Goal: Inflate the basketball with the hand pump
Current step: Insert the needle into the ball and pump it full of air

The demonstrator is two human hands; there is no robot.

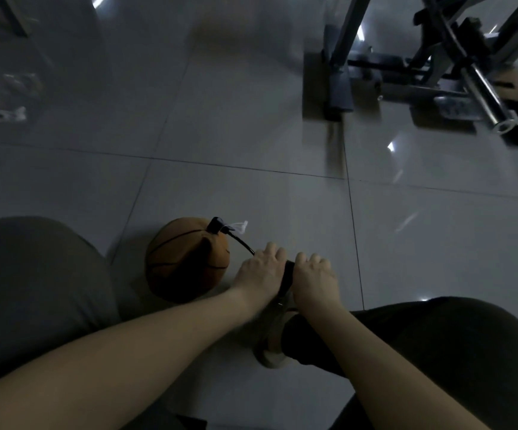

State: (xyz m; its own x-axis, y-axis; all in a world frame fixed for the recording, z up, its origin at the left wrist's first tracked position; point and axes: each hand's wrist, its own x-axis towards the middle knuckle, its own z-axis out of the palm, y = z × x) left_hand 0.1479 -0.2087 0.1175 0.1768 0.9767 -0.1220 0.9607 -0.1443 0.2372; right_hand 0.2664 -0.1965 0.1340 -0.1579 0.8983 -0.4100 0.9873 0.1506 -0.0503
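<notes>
I see the orange, black-seamed basketball point(186, 259) sitting on the glossy grey floor tiles point(251, 119), just ahead of my left knee in grey trousers point(34, 290). Its skin is slack: a deep dark fold caves in on the side nearest the hands, so the shape is more a dented dome than a sphere. A black nozzle head point(215, 226) stands on top of the ball, with a small white tag point(239, 226) beside it, and a thin black rubber hose point(242, 243) curves from it down toward my hands.

My left hand point(259, 271) and right hand point(313, 277) sit side by side, knuckles up, fingers curled down and closed around the black handle of the hand pump point(288, 274); only a short dark strip shows between them. The pump's barrel is hidden beneath the hands and wrists, and I cannot make out its base. A pale shoe point(271, 342) below the hands is blurred, with my right leg in black trousers point(437, 352) behind it.

At the upper right a grey metal frame with a chrome tube point(484, 88) stands well apart from the ball, cut off by the edge. The left margin is dim and smeared. Open tile lies between ball and frame.
</notes>
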